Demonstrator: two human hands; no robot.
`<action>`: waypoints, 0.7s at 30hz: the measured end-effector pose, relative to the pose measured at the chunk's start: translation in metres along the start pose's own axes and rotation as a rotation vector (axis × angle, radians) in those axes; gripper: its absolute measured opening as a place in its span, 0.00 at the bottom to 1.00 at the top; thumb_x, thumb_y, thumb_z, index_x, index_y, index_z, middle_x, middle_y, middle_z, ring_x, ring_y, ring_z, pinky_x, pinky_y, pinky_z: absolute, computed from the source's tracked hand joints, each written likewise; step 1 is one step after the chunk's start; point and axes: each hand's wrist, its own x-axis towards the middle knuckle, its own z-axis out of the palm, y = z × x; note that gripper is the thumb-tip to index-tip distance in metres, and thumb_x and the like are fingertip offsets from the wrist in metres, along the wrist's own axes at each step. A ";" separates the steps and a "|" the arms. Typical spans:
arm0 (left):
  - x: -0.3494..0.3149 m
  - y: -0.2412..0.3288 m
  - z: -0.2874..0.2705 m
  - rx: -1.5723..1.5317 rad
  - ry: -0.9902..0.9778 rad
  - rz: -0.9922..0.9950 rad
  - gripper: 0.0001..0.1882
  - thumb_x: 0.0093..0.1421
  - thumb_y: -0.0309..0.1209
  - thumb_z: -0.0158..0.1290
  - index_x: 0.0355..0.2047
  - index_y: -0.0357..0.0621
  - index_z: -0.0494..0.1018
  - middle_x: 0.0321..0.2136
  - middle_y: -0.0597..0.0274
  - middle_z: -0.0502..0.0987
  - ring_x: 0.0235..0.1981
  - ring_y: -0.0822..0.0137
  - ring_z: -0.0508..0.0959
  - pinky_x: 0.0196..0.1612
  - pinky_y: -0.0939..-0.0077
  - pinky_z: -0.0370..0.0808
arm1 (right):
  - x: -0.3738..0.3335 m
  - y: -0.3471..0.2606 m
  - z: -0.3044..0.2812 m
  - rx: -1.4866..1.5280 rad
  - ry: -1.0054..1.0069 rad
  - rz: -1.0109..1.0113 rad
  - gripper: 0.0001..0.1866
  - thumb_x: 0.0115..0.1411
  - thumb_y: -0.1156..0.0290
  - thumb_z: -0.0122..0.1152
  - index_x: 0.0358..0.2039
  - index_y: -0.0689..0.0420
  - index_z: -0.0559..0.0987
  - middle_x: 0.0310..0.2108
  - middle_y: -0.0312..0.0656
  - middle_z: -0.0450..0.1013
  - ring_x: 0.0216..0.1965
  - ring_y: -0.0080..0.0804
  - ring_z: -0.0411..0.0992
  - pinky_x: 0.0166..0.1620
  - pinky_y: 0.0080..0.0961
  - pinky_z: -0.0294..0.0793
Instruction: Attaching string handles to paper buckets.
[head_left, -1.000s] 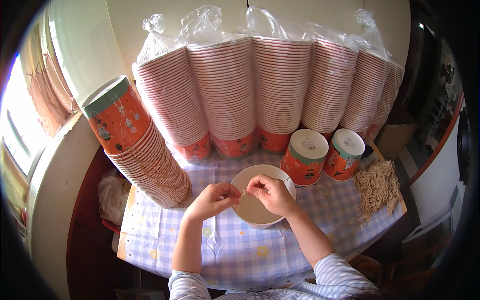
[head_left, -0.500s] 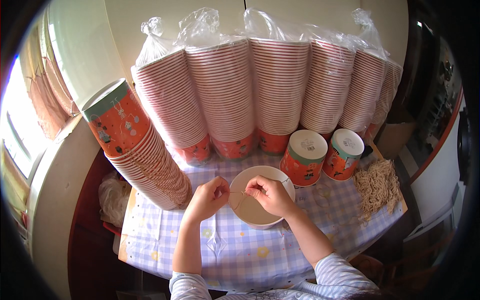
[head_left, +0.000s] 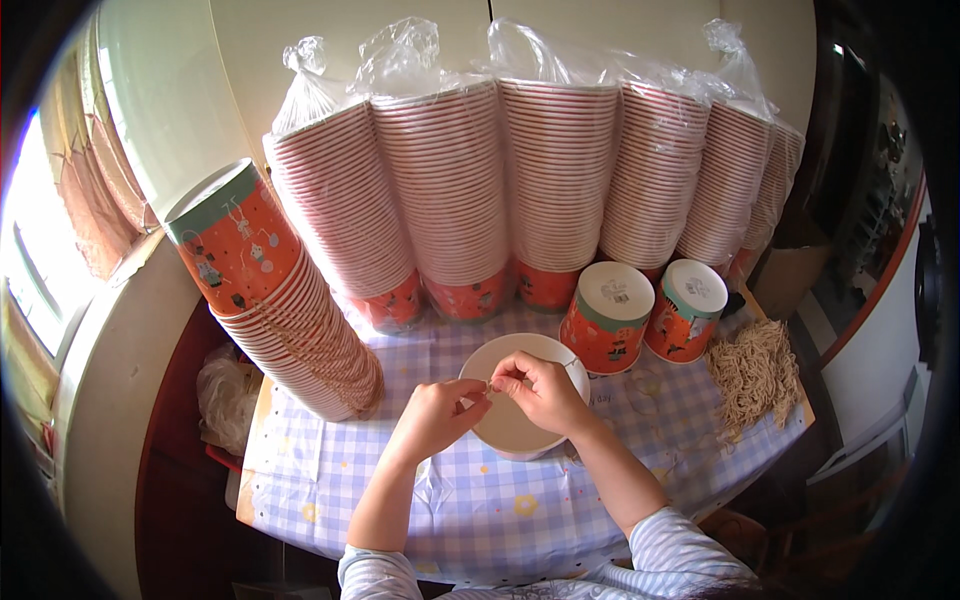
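Observation:
Above an open paper bucket (head_left: 515,430), its pale inside facing up, both hands meet at a piece of thin tan string (head_left: 489,386). My left hand (head_left: 440,416) pinches the string from the left, thumb and fingertips pressed together. From the right, my right hand (head_left: 543,394) grips the same string between thumb and fingers. Most of the string is hidden by the fingertips. A short end of string or wire shows at the bucket's right rim. Behind it to the right stand two upside-down orange paper buckets (head_left: 607,325) with green bands.
A tan string heap (head_left: 755,375) lies at the table's right. Tall nested bucket stacks (head_left: 440,190) in clear plastic bags line the back. At left leans an unbagged stack (head_left: 290,340) with strings down its side. A blue checked tablecloth (head_left: 480,510) covers the table.
My left hand has moved right, bringing its fingertips up against those of my right hand. The string between them shows less. My right hand stays nearly in place.

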 end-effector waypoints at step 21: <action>0.002 -0.004 0.005 -0.200 0.090 0.024 0.08 0.50 0.24 0.50 0.31 0.33 0.74 0.20 0.53 0.76 0.19 0.73 0.75 0.23 0.79 0.71 | 0.001 -0.005 -0.002 -0.065 -0.005 -0.007 0.03 0.54 0.76 0.54 0.28 0.62 0.73 0.23 0.40 0.73 0.25 0.25 0.72 0.29 0.20 0.69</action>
